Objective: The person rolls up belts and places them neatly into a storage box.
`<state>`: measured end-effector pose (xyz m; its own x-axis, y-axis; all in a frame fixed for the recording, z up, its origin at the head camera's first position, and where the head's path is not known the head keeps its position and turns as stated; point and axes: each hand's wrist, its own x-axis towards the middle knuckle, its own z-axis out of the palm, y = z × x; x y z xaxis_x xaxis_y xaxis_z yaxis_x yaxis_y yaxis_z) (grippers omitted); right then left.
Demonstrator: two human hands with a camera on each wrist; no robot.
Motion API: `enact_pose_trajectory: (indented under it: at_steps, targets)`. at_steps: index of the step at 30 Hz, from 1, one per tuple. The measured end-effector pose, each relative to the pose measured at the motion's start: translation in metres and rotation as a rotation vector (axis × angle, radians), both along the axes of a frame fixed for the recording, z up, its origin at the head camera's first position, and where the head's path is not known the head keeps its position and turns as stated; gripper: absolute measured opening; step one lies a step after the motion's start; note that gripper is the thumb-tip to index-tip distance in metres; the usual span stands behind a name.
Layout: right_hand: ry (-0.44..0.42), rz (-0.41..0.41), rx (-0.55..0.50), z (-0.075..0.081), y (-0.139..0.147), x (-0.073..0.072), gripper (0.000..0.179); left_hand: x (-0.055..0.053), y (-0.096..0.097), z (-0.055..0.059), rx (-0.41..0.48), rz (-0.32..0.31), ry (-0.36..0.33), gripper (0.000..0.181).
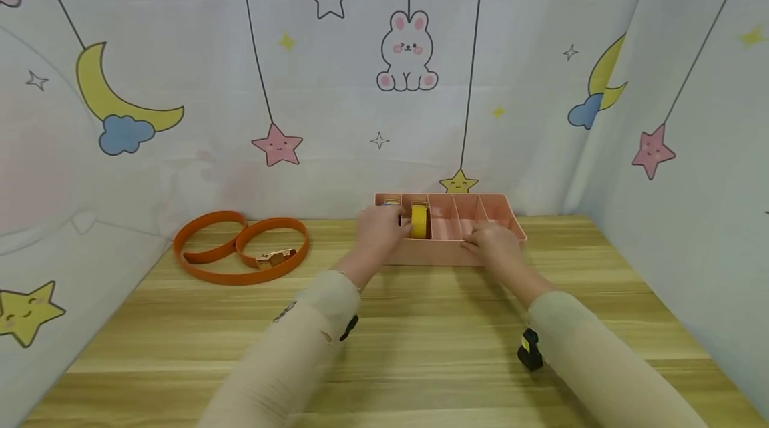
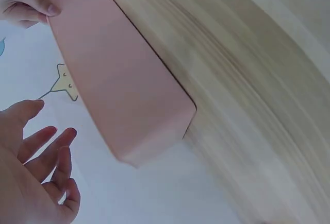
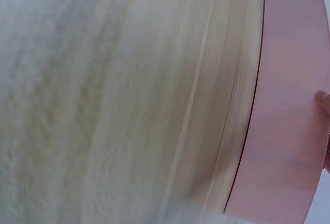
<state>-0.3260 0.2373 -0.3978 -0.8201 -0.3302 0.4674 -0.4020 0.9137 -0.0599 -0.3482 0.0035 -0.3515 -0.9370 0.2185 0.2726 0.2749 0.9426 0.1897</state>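
A pink divided storage box (image 1: pixel 435 252) stands at the back of the table. In one compartment sits a rolled yellow belt (image 1: pixel 418 222) with a metal buckle on top. The leftmost compartment holds another item with a metal buckle (image 1: pixel 392 202), mostly hidden by my left hand (image 1: pixel 378 229). In the left wrist view that hand (image 2: pixel 44 167) hovers beside the box rim, its fingers spread and loosely bent, holding nothing. My right hand (image 1: pixel 495 246) grips the front wall, thumb outside and fingers over the rim; its thumb (image 3: pixel 323 96) shows at the edge of the right wrist view.
An orange belt (image 1: pixel 240 278) with a gold-coloured buckle lies loosely looped on the wooden table (image 1: pixel 432 341), left of the box. Behind the box hangs a white printed cloth (image 1: pixel 336 94), which also runs along both sides.
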Motion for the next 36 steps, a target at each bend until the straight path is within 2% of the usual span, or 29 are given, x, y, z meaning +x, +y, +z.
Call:
enact_pose_trajectory:
  at_steps: [4,8,11,16,22,26,31,36]
  targets:
    - [0.008,0.003,-0.001,0.000,0.002,-0.003,0.013,0.008,-0.018,0.004,-0.007,-0.057,-0.006,0.025]
    - [-0.005,-0.008,-0.005,0.001,0.004,-0.006,0.013,0.014,-0.038,0.006,0.020,-0.117,-0.053,0.029]
    - [-0.027,-0.013,-0.009,0.002,0.005,-0.006,0.016,0.018,-0.053,0.005,0.052,-0.132,-0.106,0.034]
    - [0.001,0.030,-0.004,0.004,0.003,-0.002,0.021,0.025,-0.082,0.001,0.003,-0.108,-0.177,0.043]
    - [0.068,0.089,0.010,0.004,0.001,0.008,0.022,0.032,-0.118,-0.008,-0.076,-0.111,-0.197,0.047]
    - [0.107,0.175,-0.011,0.005,-0.004,0.016,0.023,0.034,-0.141,-0.018,-0.091,-0.085,-0.215,0.052]
    - [0.131,0.321,0.047,0.002,-0.014,0.027,0.029,0.029,-0.169,-0.030,-0.094,-0.049,-0.249,0.063]
    - [0.047,0.385,0.133,0.002,-0.026,0.042,0.031,0.018,-0.196,-0.041,-0.112,-0.004,-0.276,0.069]
